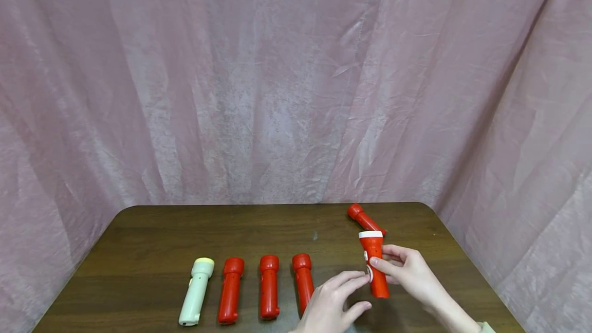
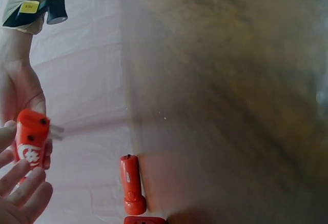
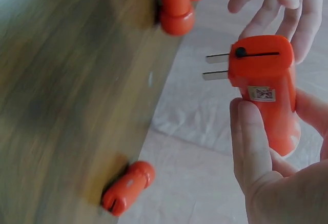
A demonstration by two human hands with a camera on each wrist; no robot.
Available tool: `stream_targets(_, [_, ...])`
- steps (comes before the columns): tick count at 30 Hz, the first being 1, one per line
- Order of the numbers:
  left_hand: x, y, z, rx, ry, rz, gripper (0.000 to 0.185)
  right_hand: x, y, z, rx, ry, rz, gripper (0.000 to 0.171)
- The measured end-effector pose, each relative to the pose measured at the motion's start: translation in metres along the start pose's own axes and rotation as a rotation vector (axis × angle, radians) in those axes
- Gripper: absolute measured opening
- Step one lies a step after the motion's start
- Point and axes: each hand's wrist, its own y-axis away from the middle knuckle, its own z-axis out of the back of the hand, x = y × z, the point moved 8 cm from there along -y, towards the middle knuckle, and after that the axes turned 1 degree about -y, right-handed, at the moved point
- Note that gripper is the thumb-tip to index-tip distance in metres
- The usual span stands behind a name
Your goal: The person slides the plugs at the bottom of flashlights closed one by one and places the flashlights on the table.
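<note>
My right hand (image 1: 413, 274) holds a red flashlight (image 1: 378, 284) with a white rim above the table's right side, thumb on one side and fingers on the other. In the right wrist view, two metal plug prongs (image 3: 216, 75) stick out near the flashlight's tail, and a small label (image 3: 261, 94) is on its body. My left hand (image 1: 330, 302) is beside the flashlight with fingers loosely extended, fingertips close to its printed side; whether they touch it I cannot tell. White printing (image 2: 31, 155) shows on the body in the left wrist view.
On the wooden table (image 1: 139, 251) lie a pale green flashlight (image 1: 196, 292) and three red flashlights in a row, the rightmost one (image 1: 302, 279) partly behind my left hand. Another red flashlight (image 1: 365, 218) lies at the back right. Pink curtains (image 1: 296, 91) hang behind.
</note>
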Motion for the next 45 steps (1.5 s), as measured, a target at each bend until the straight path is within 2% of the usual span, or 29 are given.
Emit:
stream_targets(6, [-0.009,0.000,0.015,-0.153,-0.041,-0.092,0.050,0.007,0.004,-0.005,0.022,-0.119,-0.015,0.050])
stream_targets(9, [-0.014,0.001,0.024,-0.204,-0.060,-0.122,0.052,0.010,0.007,-0.007,0.030,-0.155,-0.018,0.042])
stream_targets(15, [-0.021,0.001,0.039,-0.270,-0.088,-0.201,0.057,0.017,0.012,-0.011,0.045,-0.214,-0.011,0.035])
stream_targets(20, [-0.026,0.000,0.051,-0.312,-0.072,-0.250,0.059,0.024,0.015,-0.020,0.120,-0.330,0.019,0.025])
stream_targets(26, [-0.032,-0.003,0.065,-0.333,-0.055,-0.329,0.052,0.036,0.016,-0.034,0.245,-0.488,0.092,0.031])
stream_targets(31, [-0.033,-0.005,0.077,-0.328,-0.035,-0.383,0.041,0.044,0.017,-0.045,0.306,-0.582,0.131,0.036])
stream_targets(37, [-0.030,-0.004,0.090,-0.342,0.003,-0.379,0.041,0.054,0.019,-0.059,0.348,-0.668,0.143,0.039])
stream_targets(45, [-0.028,0.000,0.102,-0.336,0.004,-0.393,0.030,0.061,0.024,-0.076,0.423,-0.751,0.156,0.042])
